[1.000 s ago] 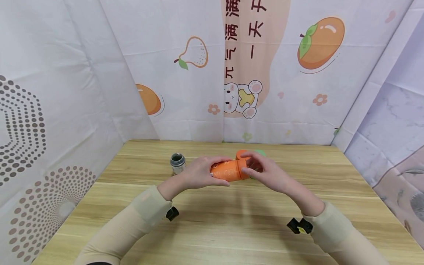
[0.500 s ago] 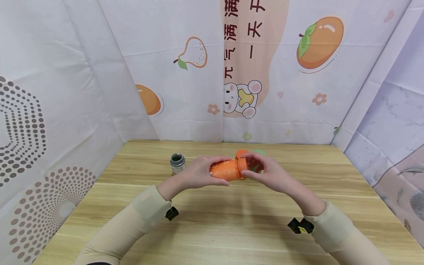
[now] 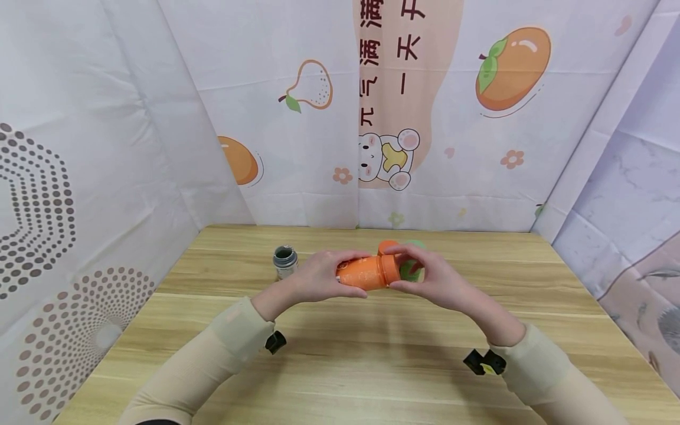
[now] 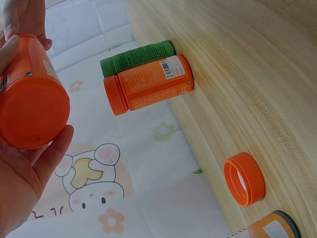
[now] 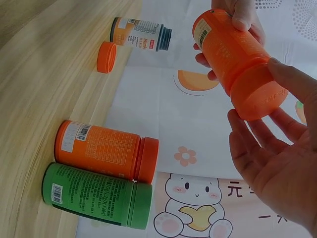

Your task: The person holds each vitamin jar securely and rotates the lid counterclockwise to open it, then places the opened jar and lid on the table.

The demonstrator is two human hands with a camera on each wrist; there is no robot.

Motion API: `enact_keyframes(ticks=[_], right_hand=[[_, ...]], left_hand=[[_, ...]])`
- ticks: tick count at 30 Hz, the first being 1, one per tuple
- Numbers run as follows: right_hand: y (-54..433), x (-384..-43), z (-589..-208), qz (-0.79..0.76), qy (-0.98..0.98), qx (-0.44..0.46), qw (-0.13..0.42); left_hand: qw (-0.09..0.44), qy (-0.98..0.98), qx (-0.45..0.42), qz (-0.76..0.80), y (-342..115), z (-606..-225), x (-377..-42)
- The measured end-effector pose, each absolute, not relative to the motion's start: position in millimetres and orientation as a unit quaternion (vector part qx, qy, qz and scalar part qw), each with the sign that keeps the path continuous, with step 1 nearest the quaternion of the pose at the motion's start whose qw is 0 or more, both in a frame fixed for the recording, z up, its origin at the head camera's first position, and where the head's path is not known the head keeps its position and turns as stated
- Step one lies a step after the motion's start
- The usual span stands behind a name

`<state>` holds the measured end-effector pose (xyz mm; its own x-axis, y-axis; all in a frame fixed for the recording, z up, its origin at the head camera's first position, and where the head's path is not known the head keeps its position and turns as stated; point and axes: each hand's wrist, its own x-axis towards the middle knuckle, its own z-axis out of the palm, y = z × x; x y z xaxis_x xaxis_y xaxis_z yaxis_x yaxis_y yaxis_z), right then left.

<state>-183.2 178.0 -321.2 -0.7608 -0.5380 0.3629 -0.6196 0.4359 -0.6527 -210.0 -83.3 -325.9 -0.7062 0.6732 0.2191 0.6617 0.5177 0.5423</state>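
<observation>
An orange bottle [image 3: 363,273] is tilted on its side above the table, its orange cap [image 5: 257,94] facing right. My left hand [image 3: 321,276] grips the bottle around its base end, thumb along the near side. At the other end, my right hand [image 3: 441,280] has its thumb and fingertips at opposite sides of the cap; the cap sits on the bottle. Behind the hands stand a second orange bottle [image 5: 106,151] and a green bottle [image 5: 94,196], side by side with their caps on. Both are mostly hidden by the right hand in the head view.
An uncapped bottle [image 3: 285,261] with a grey threaded neck stands to the left, behind my left wrist. A loose orange cap [image 4: 244,179] lies on the wooden table [image 3: 340,378] near it. Printed cloth [image 3: 297,147] hangs along the table's back edge.
The right hand's fingers shift around the cap, spreading and closing slightly, with the thumb moving toward its underside. The left hand and bottle stay almost in place.
</observation>
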Motion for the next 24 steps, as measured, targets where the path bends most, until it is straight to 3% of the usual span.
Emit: enact_keyframes(ticks=[5, 15, 24], right_hand=[[179.0, -184.1, -321.9, 0.404, -0.84, 0.357, 0.059], [179.2, -183.3, -319.6, 0.446, -0.838, 0.312, -0.029], [179.9, -184.2, -320.7, 0.446, -0.846, 0.288, -0.044]], left_hand=[[0.009, 0.872, 0.383, 0.306, -82.8, -325.5, -209.7], [0.012, 0.874, 0.379, 0.303, -82.1, -326.5, -209.8], [0.013, 0.87, 0.382, 0.313, -80.8, -326.8, -209.6]])
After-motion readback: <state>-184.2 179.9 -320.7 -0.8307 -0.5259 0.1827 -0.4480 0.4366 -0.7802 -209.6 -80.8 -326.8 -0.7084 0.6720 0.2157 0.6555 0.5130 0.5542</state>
